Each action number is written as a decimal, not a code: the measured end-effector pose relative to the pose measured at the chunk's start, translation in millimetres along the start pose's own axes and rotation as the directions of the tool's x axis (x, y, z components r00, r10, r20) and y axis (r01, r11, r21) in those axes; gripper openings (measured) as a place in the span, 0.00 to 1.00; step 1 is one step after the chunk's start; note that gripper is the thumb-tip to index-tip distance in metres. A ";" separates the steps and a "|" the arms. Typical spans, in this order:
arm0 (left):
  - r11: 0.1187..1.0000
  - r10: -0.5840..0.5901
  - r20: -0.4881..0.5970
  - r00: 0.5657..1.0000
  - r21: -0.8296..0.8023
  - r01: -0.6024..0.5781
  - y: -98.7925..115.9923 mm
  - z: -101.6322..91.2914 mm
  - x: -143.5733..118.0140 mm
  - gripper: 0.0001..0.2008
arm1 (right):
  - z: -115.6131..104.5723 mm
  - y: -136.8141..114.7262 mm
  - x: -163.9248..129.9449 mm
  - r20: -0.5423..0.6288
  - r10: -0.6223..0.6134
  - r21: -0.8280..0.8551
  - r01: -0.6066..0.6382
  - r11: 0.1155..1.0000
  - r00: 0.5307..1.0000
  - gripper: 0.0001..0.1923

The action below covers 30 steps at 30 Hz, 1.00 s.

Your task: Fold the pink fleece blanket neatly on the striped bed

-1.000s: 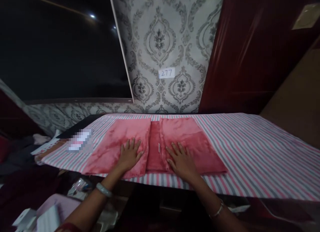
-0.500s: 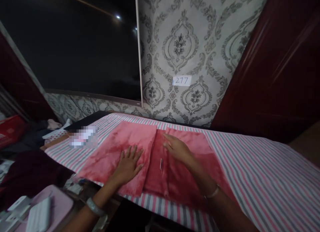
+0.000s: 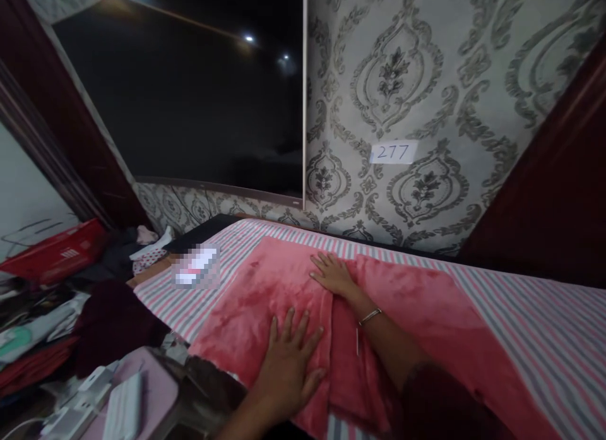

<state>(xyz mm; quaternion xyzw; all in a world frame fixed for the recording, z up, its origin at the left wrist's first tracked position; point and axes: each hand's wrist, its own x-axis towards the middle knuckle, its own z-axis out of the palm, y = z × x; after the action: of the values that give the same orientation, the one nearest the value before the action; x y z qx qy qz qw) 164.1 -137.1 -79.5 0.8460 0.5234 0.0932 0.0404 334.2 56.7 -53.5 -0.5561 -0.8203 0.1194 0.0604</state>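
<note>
One pink cloth [image 3: 416,307] lies folded on the striped bench [image 3: 544,314]. Two hands press it flat: the left hand [image 3: 286,364] near the front edge, the right hand [image 3: 331,273] farther back, fingers spread on both.

Head view, close, down over striped table [image 3: 544,326]
</note>
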 end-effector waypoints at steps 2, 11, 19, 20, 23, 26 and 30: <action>1.000 0.010 0.003 1.000 -0.016 -0.010 -0.2 0.6 0.4 0.33 | 3.3 0.4 0.6 -0.003 0.016 -0.014 -0.016 1.000 1.000 0.32; 0.991 0.033 0.002 0.999 -0.127 -0.033 -0.6 -25.2 -4.0 0.26 | -16.4 -34.7 1.3 0.013 0.090 -0.080 -0.088 0.993 0.996 0.30; 0.980 -0.173 -0.204 0.964 0.067 0.190 -89.5 -74.1 -29.6 0.24 | -20.2 -123.8 15.6 -0.067 -0.259 -0.053 0.255 0.965 0.964 0.31; 0.978 -0.173 -0.203 0.964 0.084 0.193 -98.3 -71.7 -33.0 0.25 | -19.3 -131.4 24.5 -0.063 -0.271 -0.038 0.269 0.962 0.961 0.30; 0.980 -0.141 -0.202 0.969 0.112 0.167 -113.8 -57.2 -40.2 0.29 | -13.6 -143.4 56.2 -0.024 -0.262 -0.010 0.261 0.965 0.965 0.31; 0.979 -0.112 -0.225 0.968 0.143 0.147 -118.5 -38.6 -45.4 0.31 | -1.0 -142.2 84.6 0.007 -0.278 -0.010 0.278 0.961 0.961 0.32; 0.967 -0.068 -0.290 0.955 0.218 0.135 -121.1 -15.2 -53.9 0.35 | 23.4 -131.0 106.8 0.069 -0.300 -0.007 0.301 0.954 0.952 0.35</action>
<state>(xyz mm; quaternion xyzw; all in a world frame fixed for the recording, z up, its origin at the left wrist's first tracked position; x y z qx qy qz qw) 31.2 -131.3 -90.9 0.7950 0.5740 0.1473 -0.1298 171.1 106.4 -45.2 -0.4211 -0.8978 0.1204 0.0456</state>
